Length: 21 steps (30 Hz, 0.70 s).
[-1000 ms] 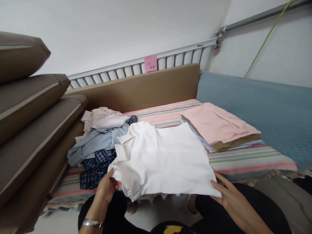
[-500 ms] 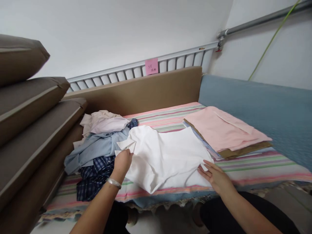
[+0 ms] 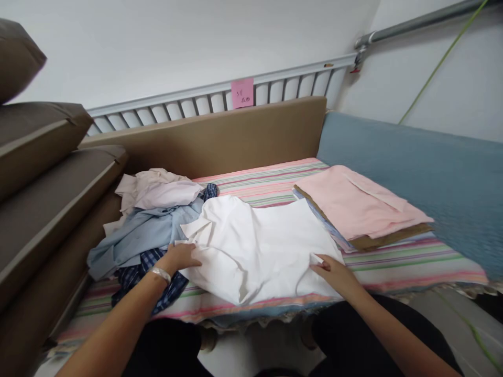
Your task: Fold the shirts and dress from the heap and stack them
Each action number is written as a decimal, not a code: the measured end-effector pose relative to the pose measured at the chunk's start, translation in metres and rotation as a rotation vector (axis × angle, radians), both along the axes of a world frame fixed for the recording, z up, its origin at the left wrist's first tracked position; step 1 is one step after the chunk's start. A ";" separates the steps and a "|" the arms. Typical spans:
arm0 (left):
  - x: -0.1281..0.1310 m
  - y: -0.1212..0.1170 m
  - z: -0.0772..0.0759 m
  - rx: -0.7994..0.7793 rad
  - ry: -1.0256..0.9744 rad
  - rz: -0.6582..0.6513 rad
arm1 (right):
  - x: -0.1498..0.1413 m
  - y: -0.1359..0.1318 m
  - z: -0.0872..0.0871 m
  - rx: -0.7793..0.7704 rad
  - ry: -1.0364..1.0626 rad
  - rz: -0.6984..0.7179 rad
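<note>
A white collared shirt (image 3: 271, 235) lies on the striped cover in front of me, its collar to the left and its near side partly folded over. At the collar end, my left hand (image 3: 183, 257) rests on the cloth with its fingers bent, a silver bracelet on the wrist. My right hand (image 3: 328, 269) pinches the near edge of the shirt toward its hem. Left of the shirt is a loose heap with a light blue shirt (image 3: 145, 230), a dark plaid garment (image 3: 168, 293) and a pale pink garment (image 3: 161, 191).
At the right lies a flat stack topped by a pink shirt (image 3: 353, 199). Brown cushions (image 3: 47, 193) are piled at the left. A brown backrest (image 3: 220, 136) stands before a radiator (image 3: 184, 108) with a pink note (image 3: 242, 93). A blue backrest (image 3: 408, 157) borders the right side.
The shirt's near side has been lifted from the front edge and folded inward. My left hand moved up to the collar, then slightly left; my right hand moved inward with the near edge.
</note>
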<state>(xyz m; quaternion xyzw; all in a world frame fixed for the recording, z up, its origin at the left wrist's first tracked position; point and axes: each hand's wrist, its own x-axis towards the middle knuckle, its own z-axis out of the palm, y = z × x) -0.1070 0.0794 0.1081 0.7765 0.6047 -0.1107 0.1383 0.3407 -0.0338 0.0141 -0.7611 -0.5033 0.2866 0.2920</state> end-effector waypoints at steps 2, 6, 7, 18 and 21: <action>-0.014 -0.004 0.005 -0.030 -0.021 -0.009 | 0.001 0.003 0.000 -0.053 -0.042 -0.001; -0.032 -0.016 0.003 -0.032 -0.103 -0.011 | 0.002 0.006 0.000 -0.122 0.074 -0.068; -0.035 -0.017 0.001 -0.027 -0.132 0.003 | 0.001 0.007 0.000 -0.125 0.114 -0.084; -0.028 0.016 -0.012 -0.004 -0.326 0.308 | 0.005 0.008 -0.004 -0.122 0.089 -0.068; -0.022 0.018 -0.019 0.023 -0.310 0.390 | 0.004 0.007 0.000 -0.121 -0.048 -0.027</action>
